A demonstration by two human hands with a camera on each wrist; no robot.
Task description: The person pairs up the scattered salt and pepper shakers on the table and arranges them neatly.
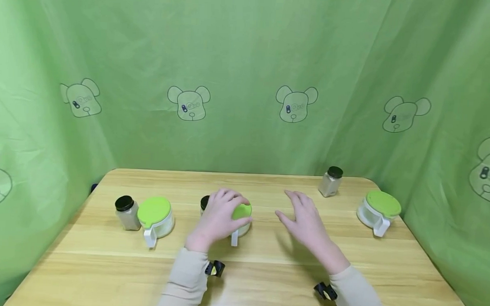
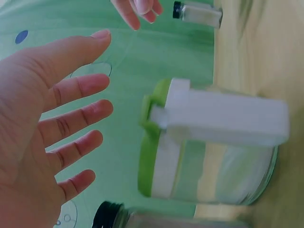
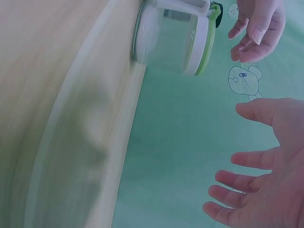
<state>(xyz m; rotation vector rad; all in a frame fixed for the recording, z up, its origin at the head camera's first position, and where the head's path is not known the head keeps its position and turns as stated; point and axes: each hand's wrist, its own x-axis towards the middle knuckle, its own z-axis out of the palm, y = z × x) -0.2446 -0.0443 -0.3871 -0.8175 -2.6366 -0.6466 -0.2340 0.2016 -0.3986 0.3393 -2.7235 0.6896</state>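
Observation:
My left hand (image 1: 222, 215) hovers over the middle glass jar (image 2: 228, 156), fingers spread and apart from it. That jar has a green lid (image 1: 243, 210) and a white handle (image 2: 228, 116) facing me. Just left of it a small bottle with a black cap (image 1: 204, 202) stands mostly hidden behind the hand; in the left wrist view its black cap (image 2: 107, 216) shows at the bottom edge. To the right of the jar my right hand (image 1: 305, 220) is in the air above the table, its fingers loosely extended and holding nothing.
On the left of the wooden table (image 1: 265, 280) stand a black-capped bottle (image 1: 128, 214) and a green-lidded jar (image 1: 155, 217). Farther right are another black-capped bottle (image 1: 331, 182) and a green-lidded jar (image 1: 378, 211). A green curtain (image 1: 245, 139) hangs behind the table.

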